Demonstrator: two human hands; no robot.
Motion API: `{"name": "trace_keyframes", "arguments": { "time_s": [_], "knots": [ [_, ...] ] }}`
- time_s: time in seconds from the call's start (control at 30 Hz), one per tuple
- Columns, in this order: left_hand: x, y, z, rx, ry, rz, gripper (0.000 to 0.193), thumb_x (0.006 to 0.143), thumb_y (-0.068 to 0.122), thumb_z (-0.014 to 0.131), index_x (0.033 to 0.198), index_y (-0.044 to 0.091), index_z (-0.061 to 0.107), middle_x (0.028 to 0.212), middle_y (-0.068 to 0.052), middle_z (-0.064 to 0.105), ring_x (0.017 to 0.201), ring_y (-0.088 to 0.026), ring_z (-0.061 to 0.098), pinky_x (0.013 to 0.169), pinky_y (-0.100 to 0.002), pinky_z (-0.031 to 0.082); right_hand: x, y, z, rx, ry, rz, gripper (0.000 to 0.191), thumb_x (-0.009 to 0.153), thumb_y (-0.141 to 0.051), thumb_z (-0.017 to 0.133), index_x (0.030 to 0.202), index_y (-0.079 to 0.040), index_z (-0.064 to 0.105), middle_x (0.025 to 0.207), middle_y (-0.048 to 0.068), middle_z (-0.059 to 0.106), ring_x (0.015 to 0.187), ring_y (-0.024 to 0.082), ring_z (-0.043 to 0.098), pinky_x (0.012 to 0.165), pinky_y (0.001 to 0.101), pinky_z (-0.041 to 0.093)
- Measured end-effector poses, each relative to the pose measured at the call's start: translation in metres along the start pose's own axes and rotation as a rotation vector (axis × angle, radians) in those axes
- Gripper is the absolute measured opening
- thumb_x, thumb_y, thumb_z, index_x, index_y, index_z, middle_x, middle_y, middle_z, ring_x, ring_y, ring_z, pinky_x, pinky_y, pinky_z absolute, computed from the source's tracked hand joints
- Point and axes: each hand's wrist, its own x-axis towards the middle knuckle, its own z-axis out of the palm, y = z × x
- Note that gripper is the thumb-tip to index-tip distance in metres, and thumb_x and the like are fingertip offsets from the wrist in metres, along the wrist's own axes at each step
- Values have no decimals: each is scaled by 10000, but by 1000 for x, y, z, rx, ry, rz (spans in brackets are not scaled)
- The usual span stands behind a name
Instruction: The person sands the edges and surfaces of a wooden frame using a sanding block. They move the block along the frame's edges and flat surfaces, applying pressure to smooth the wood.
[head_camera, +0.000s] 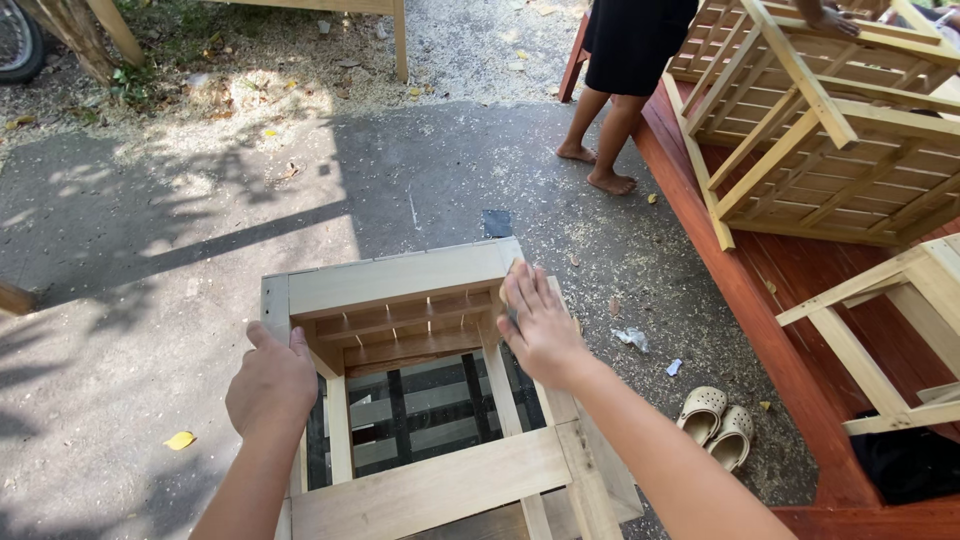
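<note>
**Two hands working on a slatted wooden frame outdoors**

Left hand (270, 385) is gripping the left rail of the pale wooden frame (400, 280), fingers curled over the edge, thumb sticking out on the upper side. Right hand (535, 325) is lying flat on the frame's right rail near the far corner, fingers stretched out together, pressing down; something thin may be sitting under the palm, cannot tell. The frame is standing on the grey pavement (200, 250) directly below the camera, open top facing up, slats showing inside and dark gaps between them.

Sawdust is lying scattered around the frame. A pair of beige clogs (717, 422) is sitting just right of it, beside the red wooden platform (740, 290). On that platform another slatted frame (810, 130) is lying tilted, and another person, barefoot in a dark skirt (635, 45), is standing beside it with a hand (830, 17) on its top. A yellow leaf (180, 440) is lying on the pavement to the left.
</note>
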Motion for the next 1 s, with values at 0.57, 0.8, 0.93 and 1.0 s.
{"name": "trace_keyframes", "arguments": {
  "time_s": [0.57, 0.8, 0.93, 1.0],
  "knots": [
    [-74, 52, 2, -1261, -774, 557, 652, 825, 325, 777, 1381, 67, 557, 1274, -141, 681, 1146, -239, 667, 981, -413, 536, -55, -83, -90, 1818, -13, 437, 506, 989, -422, 541, 1321, -41, 564, 1134, 63, 672, 976, 133, 688, 811, 321, 562],
    [-81, 63, 15, -1407, -831, 120, 381, 884, 169, 718, 1229, 35, 631, 1070, -121, 741, 931, -235, 720, 814, -417, 609, -16, -64, -64, 1461, 47, 221, 593, 1024, -458, 516, 1415, -17, 574, 1395, 57, 642, 1331, 160, 529, 1110, 303, 392],
    [-76, 61, 55, -1444, -477, -30, 349, 918, 55, 641, 1256, 25, 559, 1067, -126, 723, 912, -245, 726, 802, -406, 606, -8, -2, -41, 1310, 211, 423, 537, 1014, -408, 457, 1435, -96, 572, 1406, 75, 630, 1342, 194, 532, 1094, 324, 390],
    [-76, 66, 82, -1371, -303, -150, 434, 934, 26, 616, 1321, 88, 430, 1088, -118, 694, 926, -252, 726, 809, -427, 613, -6, 22, -24, 1365, 281, 527, 501, 1021, -361, 463, 1432, -95, 570, 1438, 102, 610, 1368, 199, 523, 1104, 329, 379]
  ]
}}
